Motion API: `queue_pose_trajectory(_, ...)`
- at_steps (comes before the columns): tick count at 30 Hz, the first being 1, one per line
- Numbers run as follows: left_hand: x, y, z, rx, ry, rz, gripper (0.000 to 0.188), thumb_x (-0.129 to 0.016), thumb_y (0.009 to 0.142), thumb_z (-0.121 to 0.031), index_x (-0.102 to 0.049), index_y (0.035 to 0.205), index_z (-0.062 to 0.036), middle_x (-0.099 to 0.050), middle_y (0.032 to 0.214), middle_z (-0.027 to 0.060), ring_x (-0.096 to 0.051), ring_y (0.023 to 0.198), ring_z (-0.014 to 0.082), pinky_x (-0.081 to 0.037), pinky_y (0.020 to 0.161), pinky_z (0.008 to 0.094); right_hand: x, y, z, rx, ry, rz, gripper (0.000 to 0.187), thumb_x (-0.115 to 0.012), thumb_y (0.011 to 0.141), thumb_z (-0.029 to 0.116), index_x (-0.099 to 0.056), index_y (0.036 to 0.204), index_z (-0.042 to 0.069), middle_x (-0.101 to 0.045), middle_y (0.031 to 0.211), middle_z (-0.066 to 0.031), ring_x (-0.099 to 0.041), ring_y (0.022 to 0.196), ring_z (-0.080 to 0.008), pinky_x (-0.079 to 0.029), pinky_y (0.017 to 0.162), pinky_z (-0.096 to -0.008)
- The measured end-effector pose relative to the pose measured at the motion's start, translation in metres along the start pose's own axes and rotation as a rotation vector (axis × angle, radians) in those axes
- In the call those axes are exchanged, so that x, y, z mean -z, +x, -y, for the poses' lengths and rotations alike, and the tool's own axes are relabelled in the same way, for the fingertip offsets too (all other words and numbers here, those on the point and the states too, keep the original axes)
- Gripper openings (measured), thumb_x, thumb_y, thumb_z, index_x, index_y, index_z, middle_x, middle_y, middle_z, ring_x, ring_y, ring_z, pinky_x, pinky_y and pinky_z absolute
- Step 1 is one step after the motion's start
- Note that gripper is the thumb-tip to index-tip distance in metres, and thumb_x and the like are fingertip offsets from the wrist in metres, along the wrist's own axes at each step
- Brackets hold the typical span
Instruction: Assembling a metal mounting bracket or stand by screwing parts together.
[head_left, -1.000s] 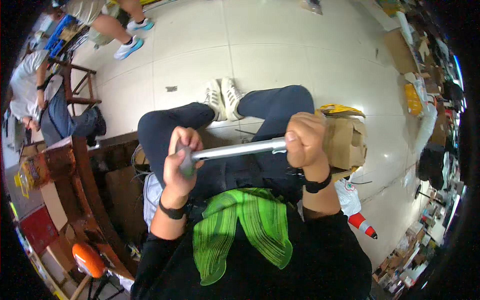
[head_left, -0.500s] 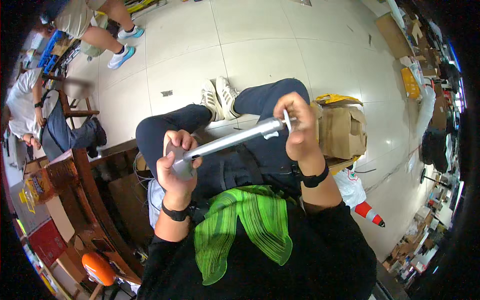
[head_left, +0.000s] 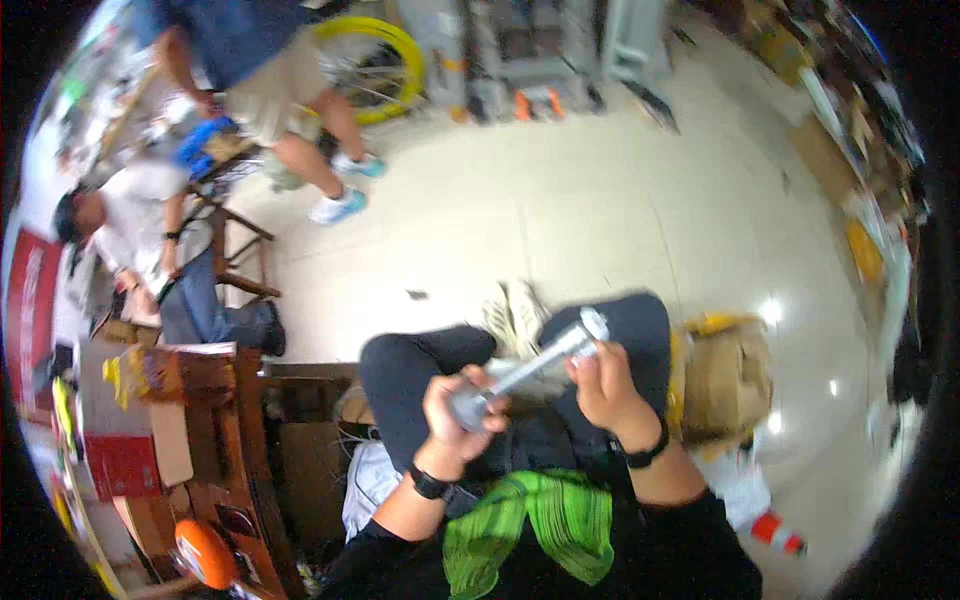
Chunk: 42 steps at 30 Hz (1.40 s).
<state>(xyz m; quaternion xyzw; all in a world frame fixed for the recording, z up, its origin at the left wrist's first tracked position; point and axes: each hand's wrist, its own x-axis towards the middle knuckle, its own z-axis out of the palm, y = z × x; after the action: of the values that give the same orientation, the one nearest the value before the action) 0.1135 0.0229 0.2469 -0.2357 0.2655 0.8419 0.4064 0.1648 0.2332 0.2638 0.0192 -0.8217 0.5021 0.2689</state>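
A silver metal tube (head_left: 540, 370) slants up to the right over my lap, with a round grey flange (head_left: 466, 407) at its near left end and a pale wider fitting (head_left: 593, 322) at its far right end. My left hand (head_left: 452, 420) is closed round the flange, thumb and fingers on its rim. My right hand (head_left: 608, 392) is curled just below the tube's far end, its fingertips against it. Blur hides the exact contact there.
A cardboard box (head_left: 725, 380) stands right of my knee, near a red and white cone (head_left: 775, 532). A wooden bench (head_left: 255, 450) is on my left. Two people are at the upper left, one seated and one standing by a yellow-rimmed wheel (head_left: 415, 70).
The view has tilted up, showing more of the far floor. My right hand has shifted from around the tube's end fitting to below it, leaving the fitting exposed. My left hand keeps the flange.
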Motion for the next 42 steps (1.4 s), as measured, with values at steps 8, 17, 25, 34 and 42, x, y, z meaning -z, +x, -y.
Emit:
queue_pose_trajectory(8,0.009,0.004,0.027,-0.142,-0.012,0.244,0.023,-0.049,0.075,-0.035,-0.043,0.086,-0.0152,-0.042,0.081,0.0024,-0.043,0.070,0.0185,-0.035,0.054,0.0303,0.002,-0.029,-0.017,-0.509,0.666,0.064,0.032,-0.039,0.097,0.025,-0.036,0.071,0.006,-0.044,0.070,-0.0057,-0.038,0.054,-0.0158,-0.035,0.051,-0.0308)
queue_pose_trajectory(17,0.000,0.009,0.024,-0.313,0.142,0.277,0.026,-0.048,0.074,-0.038,-0.042,0.088,-0.0172,-0.041,0.085,0.0008,-0.044,0.072,0.0159,-0.041,0.057,0.0313,0.003,-0.003,0.013,-0.771,1.310,0.238,0.053,-0.022,0.099,0.055,-0.033,0.063,0.017,-0.026,0.047,0.0035,-0.022,0.044,-0.0110,-0.024,0.047,-0.0272)
queue_pose_trajectory(25,0.035,0.049,-0.006,-0.448,0.774,-0.082,0.030,-0.044,0.098,-0.029,-0.049,0.118,-0.0067,-0.055,0.115,0.0087,-0.054,0.099,0.0159,-0.046,0.084,0.0318,0.017,0.025,0.032,-0.439,0.446,0.353,0.039,-0.044,0.098,0.027,-0.051,0.071,-0.001,-0.050,0.057,-0.0088,-0.049,0.052,-0.0193,-0.040,0.052,-0.0344)
queue_pose_trajectory(34,-0.032,-0.012,0.006,-0.417,0.987,0.398,0.043,-0.063,0.089,-0.014,-0.045,0.127,-0.0041,-0.057,0.095,0.0024,-0.052,0.083,0.0076,-0.044,0.073,0.0233,0.005,0.007,0.028,-0.314,0.089,0.535,0.020,-0.053,0.091,0.018,-0.056,0.089,-0.002,-0.061,0.068,-0.0190,-0.062,0.065,-0.0377,-0.046,0.058,-0.0425)
queue_pose_trajectory(42,-0.031,-0.008,0.013,-0.787,1.317,0.343,0.030,-0.063,0.089,-0.009,-0.052,0.116,-0.0027,-0.060,0.087,0.0025,-0.046,0.061,0.0032,-0.038,0.053,0.0201,0.002,0.005,0.022,-0.354,0.146,0.527,0.021,-0.058,0.089,0.013,-0.053,0.105,0.000,-0.060,0.089,-0.0202,-0.060,0.081,-0.0375,-0.046,0.068,-0.0407)
